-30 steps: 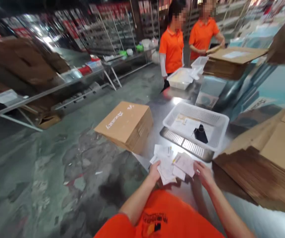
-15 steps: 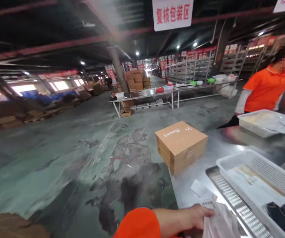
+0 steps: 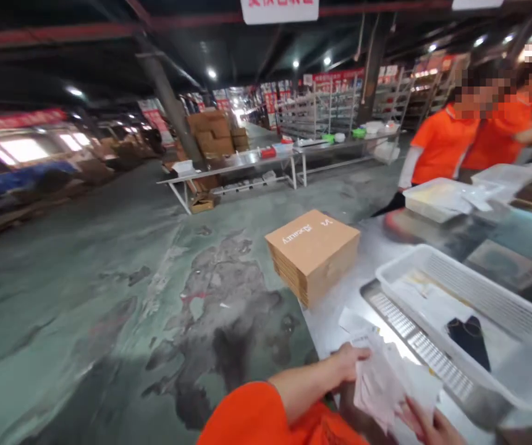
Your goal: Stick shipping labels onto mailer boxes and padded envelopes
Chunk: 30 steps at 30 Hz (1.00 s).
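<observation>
My left hand (image 3: 350,361) is closed on the upper left edge of a bundle of pale, crinkled thin sheets (image 3: 379,383), paper or plastic, I cannot tell which. At the bundle's lower right edge, my right hand (image 3: 427,425) has its fingers closed on it, partly cut off by the frame. A white slip (image 3: 351,321) lies on the metal table just beyond the left hand. To the right, a white plastic basket (image 3: 432,259) holds papers and a dark item (image 3: 470,341). Under its near side is a perforated metal tray (image 3: 414,334).
A stack of flat brown cartons (image 3: 314,247) stands at the left edge of the metal table (image 3: 340,290). Further back are white bins (image 3: 432,201) and two people in orange shirts (image 3: 444,145). Across the floor stands another long table (image 3: 242,164) with boxes behind it.
My view has turned right and down. My right hand has come into view at the bundle, which the left hand still holds. A second person now shows at the right.
</observation>
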Tool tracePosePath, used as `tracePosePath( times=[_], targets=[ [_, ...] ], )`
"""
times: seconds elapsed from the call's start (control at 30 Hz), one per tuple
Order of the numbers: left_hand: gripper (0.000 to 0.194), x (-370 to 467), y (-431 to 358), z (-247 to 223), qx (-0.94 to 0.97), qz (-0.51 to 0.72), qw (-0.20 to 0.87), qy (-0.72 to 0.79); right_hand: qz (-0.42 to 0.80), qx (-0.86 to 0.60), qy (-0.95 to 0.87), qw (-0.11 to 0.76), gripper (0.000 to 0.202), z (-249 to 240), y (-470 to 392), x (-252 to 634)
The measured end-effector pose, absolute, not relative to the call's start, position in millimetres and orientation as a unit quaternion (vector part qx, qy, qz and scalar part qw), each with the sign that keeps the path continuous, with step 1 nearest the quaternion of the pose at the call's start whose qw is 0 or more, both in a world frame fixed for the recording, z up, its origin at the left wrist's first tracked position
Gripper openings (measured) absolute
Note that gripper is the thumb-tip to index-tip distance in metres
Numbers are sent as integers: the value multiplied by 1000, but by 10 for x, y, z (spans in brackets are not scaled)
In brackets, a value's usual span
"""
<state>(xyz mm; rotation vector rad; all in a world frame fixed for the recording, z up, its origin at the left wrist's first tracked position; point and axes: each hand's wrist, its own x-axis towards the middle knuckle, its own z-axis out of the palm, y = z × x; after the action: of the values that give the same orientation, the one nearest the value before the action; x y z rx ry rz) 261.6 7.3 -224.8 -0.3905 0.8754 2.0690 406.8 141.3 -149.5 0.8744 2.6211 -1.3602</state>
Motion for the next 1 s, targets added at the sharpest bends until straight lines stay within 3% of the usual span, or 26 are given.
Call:
tracePosePath(
  times=[0.1,0.2,0.3,0.53,0.73,1.0],
  targets=[
    [21,2601,-21,-2247,-197,817,419,344,-455,358,816,1,49,-1521,1474,4154],
    [24,2583,-64,-2367,-225,800,438,342,-521,359,771,-79,48,-1604,1547,4202],
    [24,2648,-80,-2439,-201,789,466,347,-586,349,724,-102,43,-1699,1608,4233],
    [37,2846,-13,-2302,-110,771,518,354,-579,292,761,-22,41,-1738,1483,4283],
    [23,2790,82,-2252,-115,769,494,391,-616,241,750,9,47,-1618,1444,4338],
    [31,2792,69,-2336,-138,728,519,426,-674,231,701,17,46,-1436,1514,4338]
  ],
)
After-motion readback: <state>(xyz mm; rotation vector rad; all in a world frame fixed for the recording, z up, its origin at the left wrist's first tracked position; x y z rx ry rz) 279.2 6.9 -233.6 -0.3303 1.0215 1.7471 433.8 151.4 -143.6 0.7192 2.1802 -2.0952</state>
